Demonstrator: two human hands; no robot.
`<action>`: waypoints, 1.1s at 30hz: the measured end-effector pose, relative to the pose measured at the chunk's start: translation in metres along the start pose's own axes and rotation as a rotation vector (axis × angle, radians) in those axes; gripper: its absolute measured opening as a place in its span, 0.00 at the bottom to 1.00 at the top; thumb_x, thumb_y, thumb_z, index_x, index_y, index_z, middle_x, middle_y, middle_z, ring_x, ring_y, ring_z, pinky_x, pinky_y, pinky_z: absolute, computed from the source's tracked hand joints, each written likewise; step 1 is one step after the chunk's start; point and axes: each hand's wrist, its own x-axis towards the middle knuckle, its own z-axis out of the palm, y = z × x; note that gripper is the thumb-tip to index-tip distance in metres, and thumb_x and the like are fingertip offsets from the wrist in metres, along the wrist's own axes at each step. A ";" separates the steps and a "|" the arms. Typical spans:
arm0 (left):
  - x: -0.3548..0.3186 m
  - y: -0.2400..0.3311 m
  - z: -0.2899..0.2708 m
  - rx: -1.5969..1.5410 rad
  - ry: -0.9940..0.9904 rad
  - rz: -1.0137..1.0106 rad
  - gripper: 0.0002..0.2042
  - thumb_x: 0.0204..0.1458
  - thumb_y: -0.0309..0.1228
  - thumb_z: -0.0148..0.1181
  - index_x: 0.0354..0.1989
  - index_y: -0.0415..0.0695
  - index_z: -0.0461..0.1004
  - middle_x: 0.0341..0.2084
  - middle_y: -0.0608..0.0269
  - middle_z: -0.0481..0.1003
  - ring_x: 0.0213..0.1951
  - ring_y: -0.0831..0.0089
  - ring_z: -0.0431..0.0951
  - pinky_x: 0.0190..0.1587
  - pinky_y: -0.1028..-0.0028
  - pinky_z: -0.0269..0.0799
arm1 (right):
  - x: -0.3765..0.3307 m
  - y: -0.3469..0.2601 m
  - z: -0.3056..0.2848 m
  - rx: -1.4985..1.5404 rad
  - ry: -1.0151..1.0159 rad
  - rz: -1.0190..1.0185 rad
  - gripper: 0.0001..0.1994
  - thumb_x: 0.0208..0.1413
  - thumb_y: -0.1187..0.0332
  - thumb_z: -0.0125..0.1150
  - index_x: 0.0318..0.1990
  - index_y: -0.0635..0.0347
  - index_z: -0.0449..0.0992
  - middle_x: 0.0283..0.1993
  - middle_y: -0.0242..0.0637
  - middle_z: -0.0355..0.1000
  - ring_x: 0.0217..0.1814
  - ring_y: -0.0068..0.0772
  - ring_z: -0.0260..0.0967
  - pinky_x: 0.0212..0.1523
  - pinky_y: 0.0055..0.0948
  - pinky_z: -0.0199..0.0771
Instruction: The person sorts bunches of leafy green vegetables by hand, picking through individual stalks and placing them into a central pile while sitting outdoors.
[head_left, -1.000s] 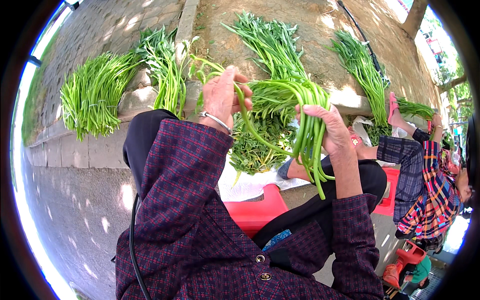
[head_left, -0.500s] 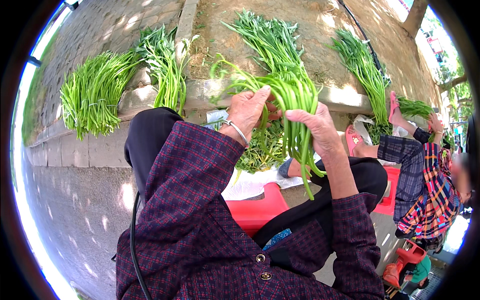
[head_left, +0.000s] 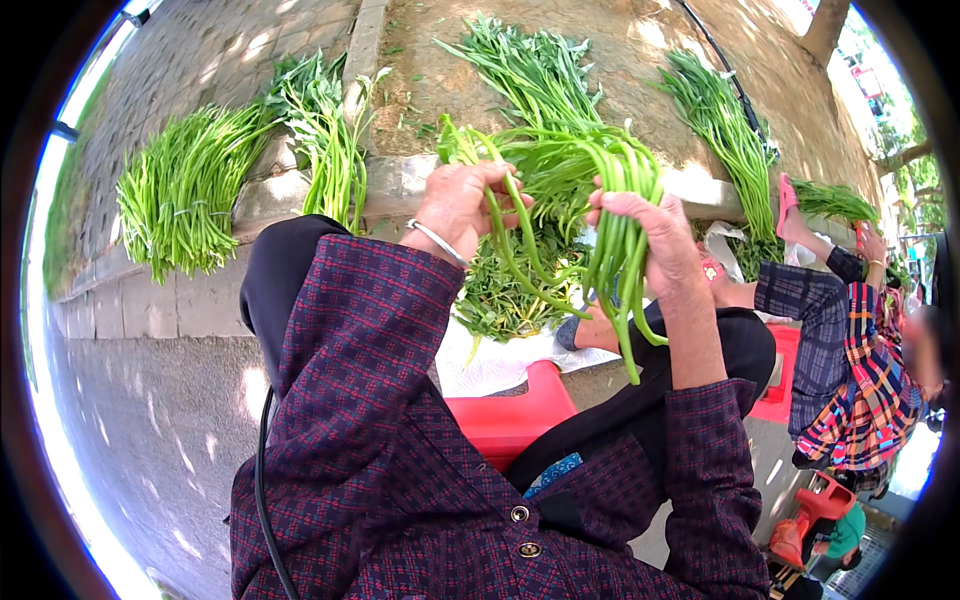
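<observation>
My right hand (head_left: 662, 240) is closed around a thick bunch of long green water spinach stems (head_left: 618, 255), cut ends hanging down and leafy tops pointing away and left. To its left, my left hand (head_left: 460, 208), with a bracelet at the wrist, pinches a few loose stems (head_left: 512, 238). These arc down towards the right hand, apart from most of the bunch. Beneath both hands, a heap of loose leaves and trimmings (head_left: 505, 300) lies on a white plastic sheet (head_left: 480, 370). Beyond the hands lies a pile of untrimmed water spinach (head_left: 540, 85), partly hidden by the bunch.
At left, a large tied bundle of stems (head_left: 185, 195) and a smaller leafy bunch (head_left: 335, 165) rest on the stone curb (head_left: 398, 185). Another long bunch (head_left: 725, 140) lies far right. A red stool (head_left: 510, 422) is between my legs. A person in plaid (head_left: 865, 390) sits at right.
My left hand has moved left, away from the bunch, drawing a few stems with it. My right hand has shifted slightly right with the bunch, so more of the leaf heap shows.
</observation>
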 end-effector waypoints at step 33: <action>-0.008 -0.023 0.026 -0.020 0.000 0.136 0.12 0.51 0.27 0.58 0.45 0.46 0.73 0.33 0.67 0.76 0.33 0.75 0.76 0.32 0.69 0.75 | -0.010 0.028 0.046 -0.421 -0.002 -0.193 0.09 0.46 0.78 0.59 0.37 0.69 0.74 0.32 0.35 0.74 0.32 0.22 0.72 0.35 0.21 0.72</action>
